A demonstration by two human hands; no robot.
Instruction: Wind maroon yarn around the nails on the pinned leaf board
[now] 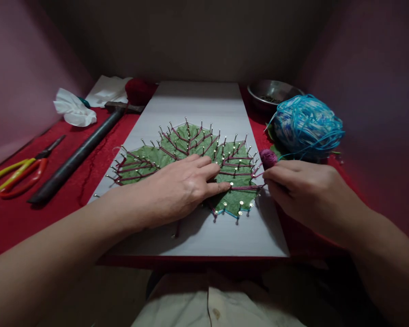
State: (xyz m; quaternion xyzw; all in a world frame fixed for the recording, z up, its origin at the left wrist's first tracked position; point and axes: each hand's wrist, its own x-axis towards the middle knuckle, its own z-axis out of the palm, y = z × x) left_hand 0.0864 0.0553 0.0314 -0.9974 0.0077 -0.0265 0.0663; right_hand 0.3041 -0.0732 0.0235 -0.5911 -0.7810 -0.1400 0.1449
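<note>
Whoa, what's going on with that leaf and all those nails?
A person's left hand rests on a leaf on a board, while the right hand pinches purple yarn by the leaf's right edge. Purple yarn runs between many nails, with a little blue yarn along the near edge. Scissors and a hammer lie to the left; a blue ball sits to the right.
</note>
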